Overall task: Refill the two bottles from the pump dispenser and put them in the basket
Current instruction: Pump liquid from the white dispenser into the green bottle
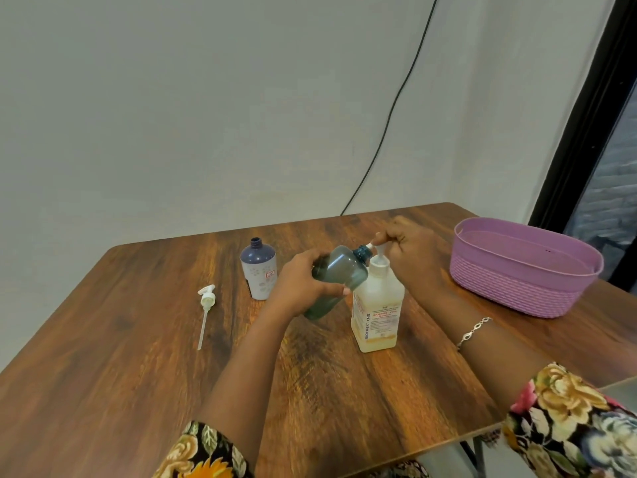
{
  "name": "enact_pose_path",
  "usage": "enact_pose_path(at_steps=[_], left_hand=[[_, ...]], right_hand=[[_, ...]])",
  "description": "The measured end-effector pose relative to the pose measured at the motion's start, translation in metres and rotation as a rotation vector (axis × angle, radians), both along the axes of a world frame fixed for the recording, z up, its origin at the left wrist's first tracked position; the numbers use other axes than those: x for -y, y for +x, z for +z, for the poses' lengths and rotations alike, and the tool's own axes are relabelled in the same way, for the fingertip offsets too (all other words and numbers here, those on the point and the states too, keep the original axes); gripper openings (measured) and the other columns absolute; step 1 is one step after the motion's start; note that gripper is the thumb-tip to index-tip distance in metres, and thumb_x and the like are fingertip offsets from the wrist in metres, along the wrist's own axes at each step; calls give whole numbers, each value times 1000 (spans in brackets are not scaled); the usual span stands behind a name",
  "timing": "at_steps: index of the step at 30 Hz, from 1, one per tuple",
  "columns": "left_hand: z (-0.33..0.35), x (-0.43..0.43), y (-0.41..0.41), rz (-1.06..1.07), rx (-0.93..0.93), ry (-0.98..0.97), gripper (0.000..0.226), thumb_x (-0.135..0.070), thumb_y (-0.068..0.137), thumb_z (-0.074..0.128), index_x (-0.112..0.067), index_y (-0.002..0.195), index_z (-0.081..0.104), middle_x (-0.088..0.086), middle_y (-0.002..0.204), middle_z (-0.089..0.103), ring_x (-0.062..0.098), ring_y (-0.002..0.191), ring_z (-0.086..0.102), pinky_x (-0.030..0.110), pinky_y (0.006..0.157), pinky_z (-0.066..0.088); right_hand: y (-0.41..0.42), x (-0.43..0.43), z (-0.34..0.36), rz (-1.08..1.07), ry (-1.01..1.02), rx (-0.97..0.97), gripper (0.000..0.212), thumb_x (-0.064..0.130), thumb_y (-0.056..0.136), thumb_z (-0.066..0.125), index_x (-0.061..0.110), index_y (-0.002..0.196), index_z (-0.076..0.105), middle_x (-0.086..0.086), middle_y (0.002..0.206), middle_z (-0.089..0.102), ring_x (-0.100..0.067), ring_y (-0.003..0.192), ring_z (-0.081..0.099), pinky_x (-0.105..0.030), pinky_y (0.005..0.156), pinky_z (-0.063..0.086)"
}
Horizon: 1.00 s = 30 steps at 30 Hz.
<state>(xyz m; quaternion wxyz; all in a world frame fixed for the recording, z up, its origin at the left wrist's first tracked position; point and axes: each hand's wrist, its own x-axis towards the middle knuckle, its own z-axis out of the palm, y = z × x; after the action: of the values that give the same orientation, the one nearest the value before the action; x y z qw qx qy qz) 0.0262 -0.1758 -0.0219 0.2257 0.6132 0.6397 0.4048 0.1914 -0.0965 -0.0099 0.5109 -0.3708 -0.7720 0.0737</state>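
Observation:
My left hand (303, 281) grips a teal see-through bottle (339, 270), tilted so that its open neck meets the nozzle of the pump dispenser (377, 305). The dispenser is a white square bottle holding pale yellow liquid, standing mid-table. My right hand (410, 250) sits on the pump head, its fingers curled over the top. A second bottle (259, 270), white with a dark blue shoulder and an open neck, stands upright to the left. The purple basket (517, 288) stands at the table's right side, with nothing visible inside it.
A loose white pump cap with its long tube (206, 307) lies on the wooden table (138, 374) at the left. A black cable (389, 115) runs down the wall behind. The table's right edge runs just under the basket.

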Motion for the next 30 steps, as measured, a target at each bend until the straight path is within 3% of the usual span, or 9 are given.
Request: enact_pose_path(at_steps=[4, 8, 12, 15, 21, 26, 29, 30], left_hand=[[1, -2, 1, 1, -19, 1, 68, -23, 68, 79, -17, 129, 49, 0, 123, 54, 16, 107, 51, 27, 85, 44], [1, -1, 1, 9, -38, 5, 65, -23, 68, 80, -18, 127, 50, -1, 121, 55, 14, 105, 51, 26, 83, 43], [4, 0, 1, 14, -34, 8, 66, -23, 69, 79, -18, 128, 50, -1, 121, 55, 14, 105, 51, 28, 85, 45], [5, 1, 1, 15, -38, 15, 66, -24, 69, 79, -17, 127, 50, 0, 121, 56, 14, 104, 51, 28, 86, 45], [-1, -2, 2, 0, -34, -12, 67, -24, 69, 79, -17, 128, 49, 1, 123, 54, 17, 107, 52, 28, 87, 45], [-4, -1, 5, -2, 0, -13, 70, -24, 68, 80, -15, 130, 49, 2, 124, 54, 17, 108, 51, 28, 86, 45], [-2, 3, 5, -12, 29, 4, 69, -21, 71, 78, -14, 132, 47, 2, 127, 53, 14, 107, 49, 25, 85, 42], [-2, 3, 4, -12, 25, 9, 68, -21, 71, 78, -14, 131, 47, 2, 127, 52, 14, 107, 48, 25, 85, 42]], right_hand=[[-6, 0, -14, -10, 112, -13, 25, 4, 73, 42, 5, 59, 63, -6, 60, 59, -25, 57, 55, -36, 51, 47], [-5, -2, -19, 11, 92, -63, 24, 0, 72, 45, 6, 61, 66, -4, 61, 59, -24, 57, 55, -41, 52, 49], [-3, 2, -6, 30, 22, -91, 25, 4, 72, 46, 2, 67, 69, -9, 67, 65, -26, 64, 60, -30, 57, 48], [-4, 0, 6, 33, -4, -76, 24, -9, 72, 47, 2, 63, 66, -12, 66, 65, -27, 64, 61, -20, 55, 41], [-9, -3, -16, -3, 113, -67, 22, -6, 64, 44, 3, 56, 63, -8, 56, 58, -26, 52, 54, -39, 53, 48], [-4, 0, -17, 14, 60, -95, 21, -6, 71, 50, 2, 64, 69, -2, 64, 61, -20, 60, 57, -30, 57, 46], [0, 1, -3, -8, -45, -77, 22, -9, 75, 52, 2, 70, 71, -8, 72, 65, -14, 66, 55, -8, 58, 38], [1, 2, -1, -11, -54, -72, 23, -11, 74, 51, 1, 71, 71, -8, 72, 65, -11, 65, 53, -7, 57, 37]])
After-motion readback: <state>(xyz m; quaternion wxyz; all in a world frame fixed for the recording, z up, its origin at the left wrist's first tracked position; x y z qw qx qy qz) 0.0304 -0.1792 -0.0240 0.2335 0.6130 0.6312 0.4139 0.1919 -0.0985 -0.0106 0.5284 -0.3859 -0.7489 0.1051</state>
